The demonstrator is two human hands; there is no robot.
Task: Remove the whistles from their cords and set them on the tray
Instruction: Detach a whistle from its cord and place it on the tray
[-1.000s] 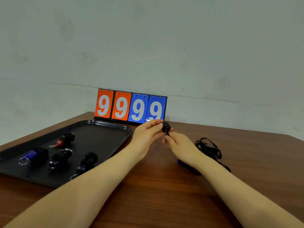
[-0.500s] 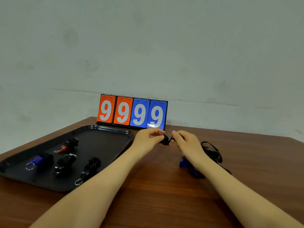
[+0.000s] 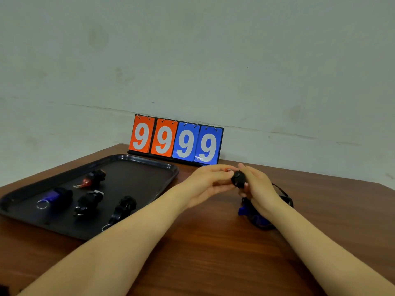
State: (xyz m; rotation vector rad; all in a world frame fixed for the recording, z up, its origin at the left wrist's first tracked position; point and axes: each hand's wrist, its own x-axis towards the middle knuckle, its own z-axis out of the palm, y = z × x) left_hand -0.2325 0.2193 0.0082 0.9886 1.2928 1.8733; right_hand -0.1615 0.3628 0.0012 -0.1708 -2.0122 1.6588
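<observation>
Both hands met above the wooden table (image 3: 213, 253), and a black whistle (image 3: 239, 179) sat between them. The left hand (image 3: 208, 184) had its fingers curled, thumb and forefinger pinching at the whistle's near-left end, where a small metal ring (image 3: 229, 170) glinted just beside the fingertips. The right hand (image 3: 259, 190) closed its fingers round the whistle from the right. Below the right wrist lay a heap of black cords (image 3: 284, 196) with a blue piece (image 3: 242, 211) among them. Well to the left of the left fingers stood the black tray (image 3: 149, 167), carrying four whistles: a red-tipped one (image 3: 92, 178), a blue one (image 3: 56, 196) and two black ones (image 3: 88, 202) (image 3: 125, 207). Beyond the fingers a scoreboard (image 3: 176, 142) read 9999.
</observation>
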